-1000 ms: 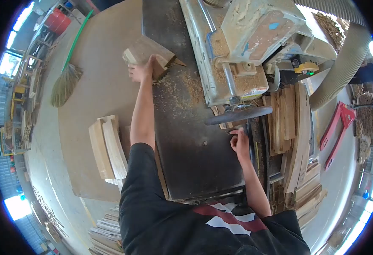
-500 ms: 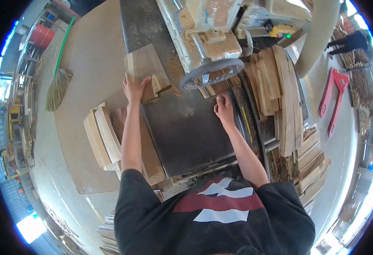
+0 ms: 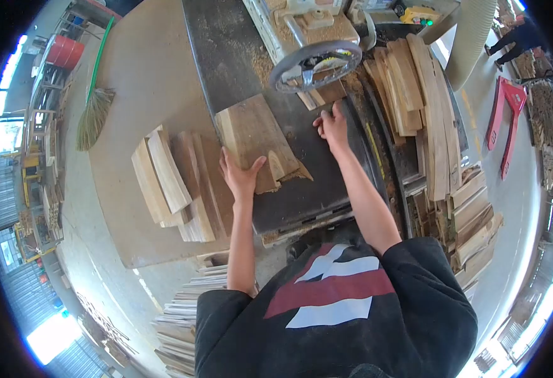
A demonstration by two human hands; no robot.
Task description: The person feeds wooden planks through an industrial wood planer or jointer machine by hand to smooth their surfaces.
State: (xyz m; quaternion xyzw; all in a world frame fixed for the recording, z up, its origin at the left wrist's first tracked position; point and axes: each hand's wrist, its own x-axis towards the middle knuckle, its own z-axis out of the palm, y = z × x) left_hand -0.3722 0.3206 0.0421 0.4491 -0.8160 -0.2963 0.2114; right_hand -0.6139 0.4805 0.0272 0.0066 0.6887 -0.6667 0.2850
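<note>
My left hand (image 3: pixel 240 177) is on the near left edge of a wide, tapering wooden board (image 3: pixel 251 129), its thumb apart from the fingers and lying toward a broken, pale notch. The board lies flat on the dark machine table (image 3: pixel 289 201), its near end ragged. My right hand (image 3: pixel 333 132) is over the right part of the table, fingers partly bent and apart, with nothing visible in them. Just beyond its fingertips lies a small wood strip (image 3: pixel 325 94), partly under the machine's handwheel (image 3: pixel 315 66).
Curved wooden pieces (image 3: pixel 163 173) are stacked on the brown side table (image 3: pixel 131 233). More long boards (image 3: pixel 434 120) stand at the right, beside a hose (image 3: pixel 473 50). A green-handled broom (image 3: pixel 95 116) leans at the left. A red pallet jack (image 3: pixel 510 116) and a person (image 3: pixel 519 41) are farther right.
The board and my left hand have come nearer to me and to the right across the table. My right hand's fingers have opened somewhat. The camera view has shifted.
</note>
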